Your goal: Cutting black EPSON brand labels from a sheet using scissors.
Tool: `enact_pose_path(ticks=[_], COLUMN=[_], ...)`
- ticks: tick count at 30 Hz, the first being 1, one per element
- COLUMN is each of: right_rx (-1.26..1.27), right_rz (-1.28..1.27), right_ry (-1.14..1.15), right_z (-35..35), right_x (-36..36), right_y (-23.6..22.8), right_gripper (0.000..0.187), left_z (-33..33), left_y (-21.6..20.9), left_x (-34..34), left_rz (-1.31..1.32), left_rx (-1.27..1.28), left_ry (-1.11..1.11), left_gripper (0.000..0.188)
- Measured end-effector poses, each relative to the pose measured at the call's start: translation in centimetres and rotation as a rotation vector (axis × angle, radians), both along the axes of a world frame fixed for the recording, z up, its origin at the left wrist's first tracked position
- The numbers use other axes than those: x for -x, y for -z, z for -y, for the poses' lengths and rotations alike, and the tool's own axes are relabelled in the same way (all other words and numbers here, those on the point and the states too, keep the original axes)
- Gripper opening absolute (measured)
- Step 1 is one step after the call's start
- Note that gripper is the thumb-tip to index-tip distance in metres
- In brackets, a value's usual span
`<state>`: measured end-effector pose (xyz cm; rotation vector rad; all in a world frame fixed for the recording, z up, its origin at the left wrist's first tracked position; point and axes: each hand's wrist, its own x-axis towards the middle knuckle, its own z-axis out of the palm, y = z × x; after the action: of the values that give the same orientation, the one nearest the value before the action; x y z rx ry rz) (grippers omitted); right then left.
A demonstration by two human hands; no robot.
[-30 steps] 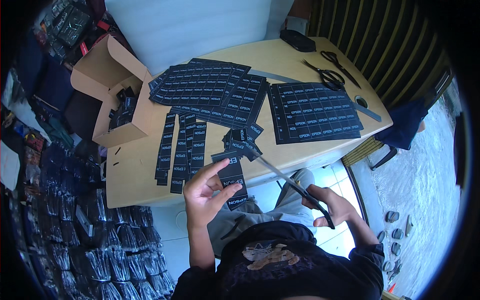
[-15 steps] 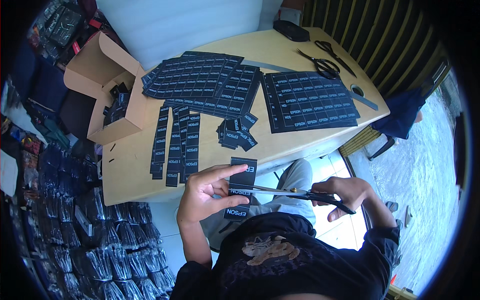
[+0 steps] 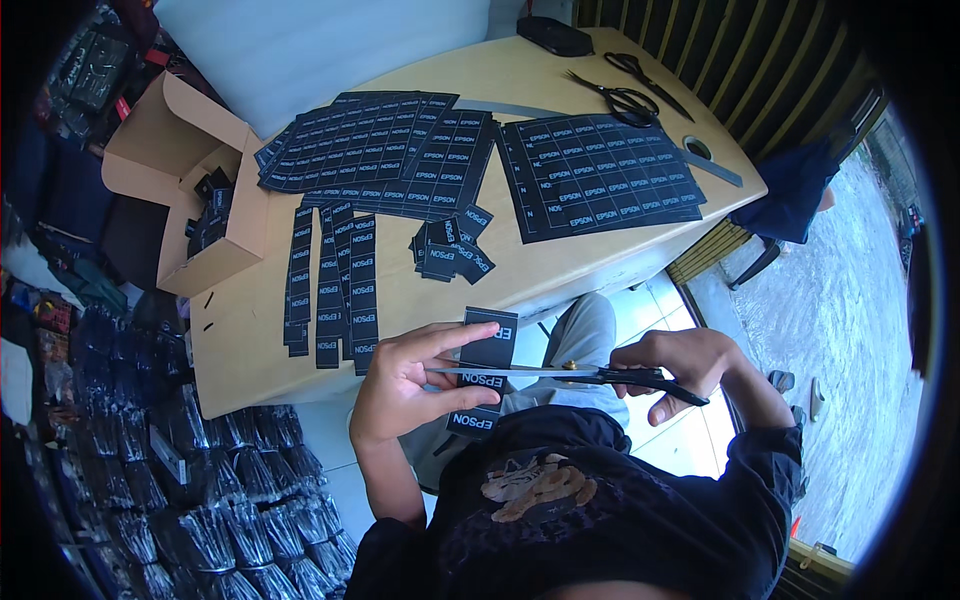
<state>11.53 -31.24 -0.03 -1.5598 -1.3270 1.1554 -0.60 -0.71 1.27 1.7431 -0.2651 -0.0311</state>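
Observation:
My left hand (image 3: 395,390) pinches a short black printed label strip (image 3: 488,345) between thumb and fingers, holding it upright in front of my lap. In my right hand (image 3: 685,362) are black-handled scissors (image 3: 572,372), fingers and thumb in the handle loops. The blades look nearly closed and cross the strip between two printed labels, their tips reaching past its left edge toward my left palm. Just beyond, on the table, lies a small heap of cut labels (image 3: 450,246). Left of that heap, several long label strips (image 3: 361,290) lie side by side.
The pale wooden table (image 3: 235,350) carries uncut label sheets (image 3: 600,175), spare scissors (image 3: 630,105), a tape roll (image 3: 697,148), a metal ruler (image 3: 715,168) and a black case (image 3: 555,36). An open cardboard box (image 3: 235,255) holds black pieces. Plastic-wrapped bundles (image 3: 225,450) fill the left side.
The scissors have moved left across the strip, and their blades have come together. My left hand keeps its pinch. The table appears shifted slightly left and up in the view.

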Motion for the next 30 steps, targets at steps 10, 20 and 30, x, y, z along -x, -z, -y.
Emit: enact_pose_path(ticks=[10, 20, 30], right_rx=[0.081, 0.133, 0.032], right_rz=[0.012, -0.006, -0.038], right_ry=[-0.068, -0.076, -0.073], right_z=[-0.33, -0.66, -0.46], right_x=[-0.49, -0.66, -0.51], right_y=[0.24, -0.01, 0.35], right_gripper=[0.07, 0.065, 0.063], left_z=[0.31, 0.36, 0.28], left_y=[0.56, 0.7, 0.77], left_x=[-0.03, -0.16, -0.2], left_rz=[0.038, -0.009, 0.0], left_rx=[-0.013, 0.031, 0.006], left_ry=[-0.03, -0.04, -0.024], left_gripper=[0.055, 0.055, 0.056])
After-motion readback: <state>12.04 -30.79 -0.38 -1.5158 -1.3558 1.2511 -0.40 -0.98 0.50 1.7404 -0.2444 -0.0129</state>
